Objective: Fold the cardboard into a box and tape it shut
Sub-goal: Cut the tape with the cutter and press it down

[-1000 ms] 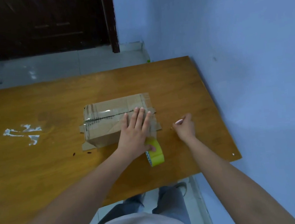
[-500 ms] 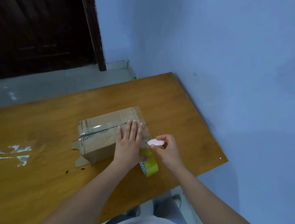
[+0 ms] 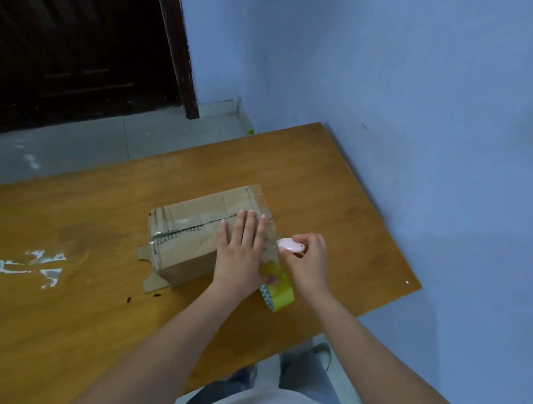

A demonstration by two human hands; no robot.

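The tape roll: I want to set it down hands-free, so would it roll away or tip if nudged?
The tape roll stands on its edge on the table, so a nudge would probably make it roll or topple flat. The left hand steadies it with the thumb. It looks like a hollow ring, likely light and stiff; laid flat, it should stay put.

Plain room, likely home or small back room; exact kind unclear. Pale blue painted wall (image 3: 411, 85) runs along right, meets corner beside dark wooden door (image 3: 59, 59) with dark frame. Grey tiled floor (image 3: 86, 146) below door. Bare orange-brown wooden bench (image 3: 73, 323) pushed near wall, surface scuffed, with white torn tape residue (image 3: 30, 267) stuck on it. No machines, shelves or signage visible.
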